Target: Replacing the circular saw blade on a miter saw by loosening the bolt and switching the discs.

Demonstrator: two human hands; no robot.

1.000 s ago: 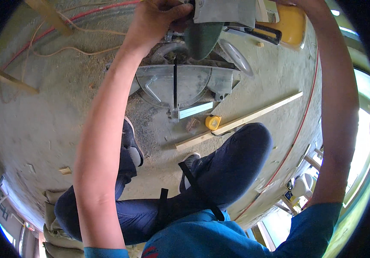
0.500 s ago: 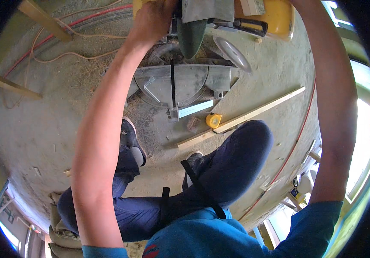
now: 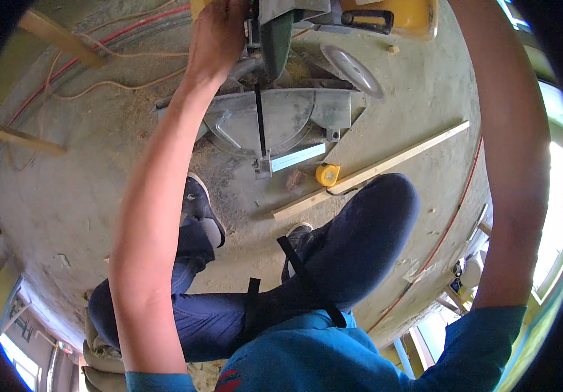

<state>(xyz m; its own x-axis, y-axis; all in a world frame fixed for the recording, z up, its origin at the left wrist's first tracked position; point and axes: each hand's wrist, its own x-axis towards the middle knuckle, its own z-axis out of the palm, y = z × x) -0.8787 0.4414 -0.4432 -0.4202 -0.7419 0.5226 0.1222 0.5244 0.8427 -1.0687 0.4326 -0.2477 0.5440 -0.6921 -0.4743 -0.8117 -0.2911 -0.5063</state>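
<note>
My left hand [image 3: 221, 36] is at the top of the picture, against the head of a miter saw [image 3: 294, 10] beside its dark green blade part [image 3: 276, 49]. The upper edge cuts off its fingers, so their grip is hidden. My right forearm [image 3: 513, 130] reaches up along the right side, and its hand lies beyond the upper edge. Below the saw head, the grey saw base [image 3: 288, 117] rests on the floor, with an L-shaped hex key [image 3: 228, 129] lying on its left half. A round silvery disc [image 3: 352, 70] leans just right of the base.
A yellow tape measure [image 3: 327, 174] lies against a long wood strip [image 3: 373, 171] before my knees. Orange cords [image 3: 121, 86] and a red hose [image 3: 52, 81] run at the far left, near wooden posts [image 3: 62, 36]. Another red line [image 3: 451, 225] crosses the floor at right.
The saw head and my left hand have shifted slightly left and up in the picture, away from the base. The tape measure, wood strip and hex key keep their places.
</note>
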